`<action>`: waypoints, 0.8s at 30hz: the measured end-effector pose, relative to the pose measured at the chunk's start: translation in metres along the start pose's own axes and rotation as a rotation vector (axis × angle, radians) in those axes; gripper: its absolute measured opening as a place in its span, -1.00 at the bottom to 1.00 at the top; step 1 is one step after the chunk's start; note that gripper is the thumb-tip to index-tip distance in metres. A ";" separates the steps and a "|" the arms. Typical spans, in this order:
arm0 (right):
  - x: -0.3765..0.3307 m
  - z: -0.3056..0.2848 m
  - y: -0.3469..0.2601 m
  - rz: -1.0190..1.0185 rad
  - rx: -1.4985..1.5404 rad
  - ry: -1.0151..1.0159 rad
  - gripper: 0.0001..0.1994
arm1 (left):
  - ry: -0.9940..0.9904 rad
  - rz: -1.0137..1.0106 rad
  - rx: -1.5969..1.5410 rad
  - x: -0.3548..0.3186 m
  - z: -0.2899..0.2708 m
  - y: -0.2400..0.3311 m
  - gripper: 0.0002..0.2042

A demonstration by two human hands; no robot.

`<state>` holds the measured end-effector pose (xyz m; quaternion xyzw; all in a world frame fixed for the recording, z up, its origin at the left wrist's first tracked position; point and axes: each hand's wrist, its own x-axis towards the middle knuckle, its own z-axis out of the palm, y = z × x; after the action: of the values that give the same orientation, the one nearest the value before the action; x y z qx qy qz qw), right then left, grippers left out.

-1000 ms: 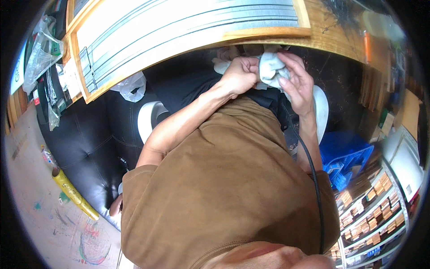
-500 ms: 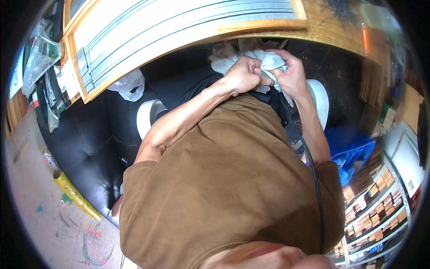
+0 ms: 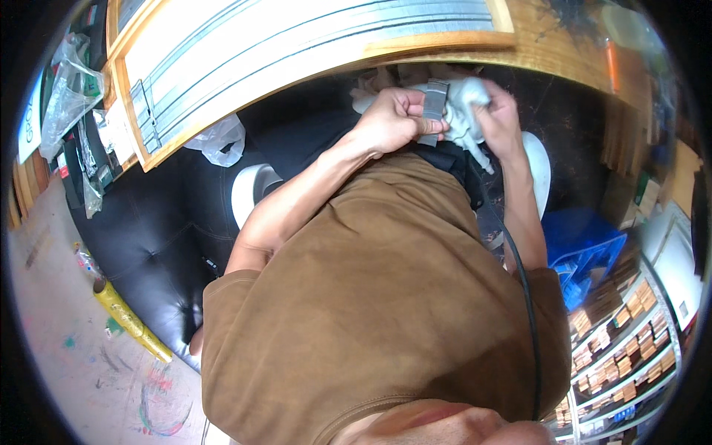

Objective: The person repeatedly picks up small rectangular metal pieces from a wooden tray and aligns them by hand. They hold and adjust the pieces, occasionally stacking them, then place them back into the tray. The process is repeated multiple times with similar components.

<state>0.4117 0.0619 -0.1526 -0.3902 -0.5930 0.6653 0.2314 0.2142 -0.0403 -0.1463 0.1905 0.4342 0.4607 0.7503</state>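
Both hands sit lower than before. Left hand (image 3: 389, 122) fist-clamps grey ridged strip (image 3: 432, 111), long axis upright. Right hand (image 3: 500, 119) pinches crumpled white cloth (image 3: 467, 104).

A flat grey ribbed piece (image 3: 432, 111) now shows in the left hand (image 3: 389, 119), absent a second ago; the right hand (image 3: 498, 115) bunches the white cloth (image 3: 466, 111) beside it.

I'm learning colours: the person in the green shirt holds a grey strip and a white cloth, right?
Not quite. The head view shows a brown shirt, not green. The left hand does hold the grey flat strip, and the right hand the white crumpled cloth.
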 end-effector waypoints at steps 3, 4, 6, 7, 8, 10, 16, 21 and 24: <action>-0.009 0.019 -0.005 0.031 -0.043 -0.105 -0.57 | -0.005 0.017 0.206 0.007 0.006 -0.001 -0.74; -0.008 0.017 -0.007 0.037 -0.151 -0.124 -0.59 | -0.014 0.049 0.181 0.012 0.008 -0.011 -0.72; -0.008 0.018 -0.007 0.076 -0.218 -0.049 -0.64 | -0.019 0.093 0.170 0.014 0.012 -0.021 -0.73; -0.008 0.018 -0.007 0.095 -0.252 -0.013 -0.67 | -0.036 0.055 0.135 0.016 0.011 -0.024 -0.75; -0.008 0.019 -0.007 0.149 -0.229 -0.012 -0.69 | -0.053 0.014 0.103 0.015 0.012 -0.020 -0.76; -0.007 0.020 -0.011 0.256 -0.185 -0.012 -0.74 | -0.034 -0.072 0.126 0.013 0.012 -0.010 -0.79; 0.012 0.011 -0.002 0.115 -0.218 0.323 -0.77 | -0.153 -0.373 0.111 -0.008 0.013 -0.013 -0.84; 0.013 -0.009 -0.018 0.104 -0.704 0.304 -0.41 | 0.021 -0.181 0.011 -0.041 0.007 0.023 -0.74; -0.004 -0.003 -0.053 -0.246 -1.135 0.314 -0.58 | 0.070 -0.050 -0.008 -0.063 0.006 0.045 -0.75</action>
<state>0.4080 0.0710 -0.1007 -0.4750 -0.8550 0.1474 0.1469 0.1832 -0.0706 -0.0821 0.1601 0.4630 0.4501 0.7466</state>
